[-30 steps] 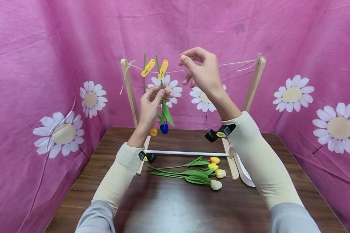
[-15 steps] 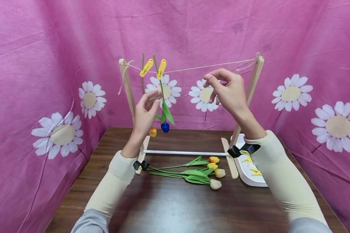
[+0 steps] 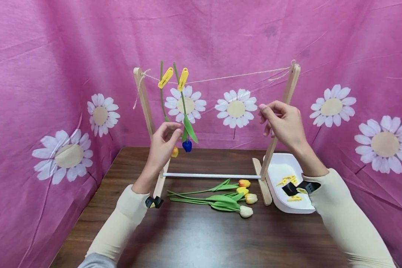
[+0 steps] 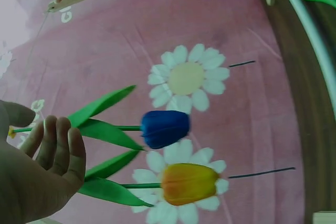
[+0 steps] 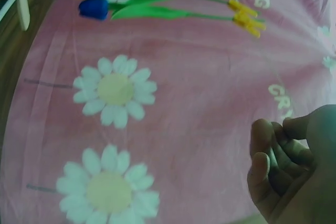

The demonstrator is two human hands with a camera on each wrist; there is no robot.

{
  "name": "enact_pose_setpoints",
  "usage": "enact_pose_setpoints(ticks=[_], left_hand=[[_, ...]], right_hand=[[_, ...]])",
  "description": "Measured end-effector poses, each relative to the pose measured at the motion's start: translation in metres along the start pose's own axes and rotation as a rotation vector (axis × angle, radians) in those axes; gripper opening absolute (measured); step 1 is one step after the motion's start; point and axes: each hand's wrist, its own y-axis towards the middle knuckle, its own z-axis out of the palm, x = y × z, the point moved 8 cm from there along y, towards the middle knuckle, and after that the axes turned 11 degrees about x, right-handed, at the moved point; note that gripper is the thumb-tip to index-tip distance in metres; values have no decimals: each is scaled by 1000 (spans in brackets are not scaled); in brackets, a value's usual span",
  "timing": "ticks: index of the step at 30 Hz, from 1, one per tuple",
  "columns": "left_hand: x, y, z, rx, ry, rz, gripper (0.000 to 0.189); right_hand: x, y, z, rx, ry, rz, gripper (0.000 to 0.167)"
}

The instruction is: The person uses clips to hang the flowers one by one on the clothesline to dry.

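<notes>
Two tulips hang head down from the string (image 3: 234, 77), each stem held by a yellow clothespin. The blue tulip (image 3: 187, 146) hangs from the right clothespin (image 3: 183, 79), and the yellow-orange tulip (image 4: 189, 183) from the left clothespin (image 3: 165, 77). My left hand (image 3: 162, 143) is beside the hanging leaves, fingers loosely bent and nothing held; in the head view it partly covers the yellow-orange bloom. With fingers relaxed and no object in them, my right hand (image 3: 286, 124) hovers in front of the right wooden post (image 3: 290, 85), above the white tray (image 3: 278, 160).
Several tulips (image 3: 224, 203) lie on the brown table (image 3: 201, 238), blooms to the right. A white rod (image 3: 211, 175) joins the feet of the wooden stand. Yellow clothespins (image 3: 294, 198) lie in the tray on the right. A pink daisy-print cloth (image 3: 214, 33) surrounds the table.
My left hand has let go of the blue tulip's stem and dropped lower. My right hand has moved right and down from beside the string, and the tray has come into sight.
</notes>
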Motion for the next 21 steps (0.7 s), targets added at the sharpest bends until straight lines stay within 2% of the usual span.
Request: enact_pose_setpoints(ticks=[4,11,17,21], left_hand=[[13,-9,5,68,24,-16,17],[36,-23,19,239,32,-37,9],[60,-36,27,325,80,-102,11],[77,-43,30,362,104,-139,13]], right_hand=[[-20,-7,-11,13,-54,56,37],[-51,-21,-31,7,-180,164,49],[-79,-31,-42,81,-322,264,59],[-93,-34,-44,151,-379,293,56]])
